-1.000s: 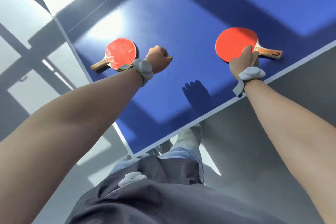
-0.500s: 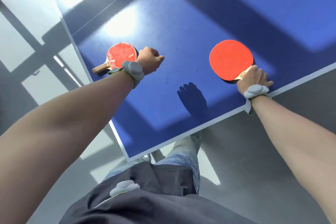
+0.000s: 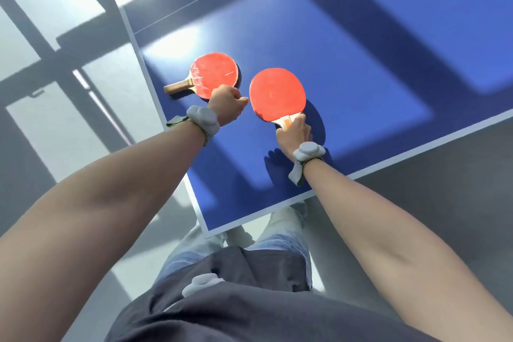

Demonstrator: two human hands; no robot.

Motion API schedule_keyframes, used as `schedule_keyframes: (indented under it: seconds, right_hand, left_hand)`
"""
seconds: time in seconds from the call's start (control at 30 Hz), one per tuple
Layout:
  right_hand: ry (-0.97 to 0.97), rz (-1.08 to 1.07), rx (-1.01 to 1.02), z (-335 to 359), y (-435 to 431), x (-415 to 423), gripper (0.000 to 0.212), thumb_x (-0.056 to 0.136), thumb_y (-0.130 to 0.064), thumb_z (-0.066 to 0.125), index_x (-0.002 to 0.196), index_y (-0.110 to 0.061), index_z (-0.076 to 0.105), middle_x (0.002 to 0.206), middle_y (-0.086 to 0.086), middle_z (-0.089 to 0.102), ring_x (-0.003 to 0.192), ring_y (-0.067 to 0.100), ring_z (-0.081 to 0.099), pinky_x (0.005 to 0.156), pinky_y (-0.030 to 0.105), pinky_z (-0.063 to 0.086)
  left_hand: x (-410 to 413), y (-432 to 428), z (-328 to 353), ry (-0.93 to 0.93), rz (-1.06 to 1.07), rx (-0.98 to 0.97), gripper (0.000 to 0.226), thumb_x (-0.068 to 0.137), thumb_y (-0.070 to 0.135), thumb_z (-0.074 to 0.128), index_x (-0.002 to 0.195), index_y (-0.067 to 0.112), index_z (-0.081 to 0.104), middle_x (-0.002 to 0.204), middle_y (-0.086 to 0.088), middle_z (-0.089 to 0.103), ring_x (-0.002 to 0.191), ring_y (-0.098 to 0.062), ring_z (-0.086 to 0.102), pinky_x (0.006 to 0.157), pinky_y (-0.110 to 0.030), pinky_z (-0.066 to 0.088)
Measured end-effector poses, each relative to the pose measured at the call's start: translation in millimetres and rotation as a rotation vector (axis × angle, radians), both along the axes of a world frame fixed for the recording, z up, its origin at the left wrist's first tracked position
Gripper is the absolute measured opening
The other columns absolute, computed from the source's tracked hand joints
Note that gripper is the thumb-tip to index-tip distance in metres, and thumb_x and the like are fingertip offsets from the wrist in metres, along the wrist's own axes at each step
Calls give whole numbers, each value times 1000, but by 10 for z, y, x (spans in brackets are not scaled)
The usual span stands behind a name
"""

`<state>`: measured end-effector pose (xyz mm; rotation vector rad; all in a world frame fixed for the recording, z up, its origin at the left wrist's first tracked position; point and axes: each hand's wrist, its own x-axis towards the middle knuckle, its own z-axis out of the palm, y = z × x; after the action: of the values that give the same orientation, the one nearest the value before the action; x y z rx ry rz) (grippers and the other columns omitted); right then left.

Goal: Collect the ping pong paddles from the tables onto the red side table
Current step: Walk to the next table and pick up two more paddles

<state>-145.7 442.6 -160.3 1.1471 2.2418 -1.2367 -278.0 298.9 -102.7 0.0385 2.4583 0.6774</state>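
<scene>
Your right hand [image 3: 295,133] is closed on the handle of one red paddle [image 3: 277,94], fingers [image 3: 301,119] wrapped around the grip so that only a short stretch of pale wood shows above them. That paddle's long axis runs from your hand up and slightly left, with the round red face pointing away from you and its handle toward you. It casts a dark shadow on the blue surface [image 3: 361,91] just to its right, so the blade looks lifted off the surface, though how far you cannot tell.

The second paddle [image 3: 213,75] lies flat on the same surface near its left edge, red face up, scuffed with pale marks. Its long axis runs nearly sideways: the wooden handle [image 3: 177,87] points left and slightly toward you, reaching almost to the white edge line, and the blade lies to the right.

Your left hand [image 3: 226,104] is curled into a loose fist, fingers together and holding nothing, with its knuckles overlapping the near rim of that second paddle's blade. The two blades sit just beside each other, not touching, with your left fist between their lower edges.
</scene>
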Motion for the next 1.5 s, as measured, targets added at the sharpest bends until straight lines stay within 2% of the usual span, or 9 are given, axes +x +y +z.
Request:
schedule_keyframes:
  seconds: [0.23,0.43,0.57,0.87,0.97,1.03,1.2,1.4,1.5]
  right_hand:
    - [-55,-9,78,279,-945,129,26,90,-24,58,109,-11,45,124,19,58,105,45,61,86,46,53]
    - [-82,-178,56,561,-1945,250,34,89,-25,61,116,-5,56,115,20,65,88,36,65,86,46,59]
    - [-29,-213,133,790,-2316,278,33,89,-19,59,116,1,54,113,26,64,95,44,64,77,58,60]
    - [30,-295,142,944,-2196,486,37,90,-17,63,119,-1,47,120,23,58,93,34,57,86,43,54]
    - [63,-392,101,855,-2099,554,43,95,-15,63,126,5,41,131,27,50,110,38,52,93,44,47]
    - [58,-424,81,807,-2094,612,43,97,-14,60,127,9,39,133,31,49,122,43,49,97,46,44]
    - [-17,-416,72,705,-2138,863,45,95,-27,64,127,-4,44,128,20,57,111,40,55,82,37,39]
    - [-107,-441,83,566,-2181,785,41,94,-32,63,122,-9,44,125,23,58,110,45,59,81,40,45]
    - [-181,-438,105,496,-2262,688,38,92,-36,62,116,-14,42,117,19,60,104,45,61,78,42,48]
  left_hand:
    - [-82,-1266,191,53,63,90,28,92,18,59,75,-3,66,73,-14,62,67,-28,61,78,-46,63]
    - [-296,-2505,551,95,54,84,34,97,20,60,64,11,58,82,-17,67,83,-35,67,87,-43,60]
    - [-387,-2897,637,71,30,90,29,97,21,58,85,-2,71,95,-25,74,101,-40,70,92,-43,59]
    - [-232,-2595,840,111,-136,101,23,97,20,58,81,8,69,84,-16,68,83,-30,61,81,-36,52]
    - [-129,-2501,752,102,-222,39,24,96,16,57,74,12,63,79,-12,66,79,-30,63,81,-38,55]
    - [-121,-2469,684,116,-248,-9,24,96,16,56,80,3,68,82,-15,68,84,-33,66,81,-37,54]
    - [-268,-2298,545,54,-280,-81,27,97,16,53,100,-1,75,104,-20,74,103,-37,69,85,-37,54]
    - [-885,-1938,81,57,-340,-206,30,99,26,53,117,5,66,107,-17,69,92,-36,61,90,-42,54]
    - [-1219,-1813,-237,41,-401,-342,36,99,33,57,122,6,60,124,-16,66,116,-38,62,97,-44,51]
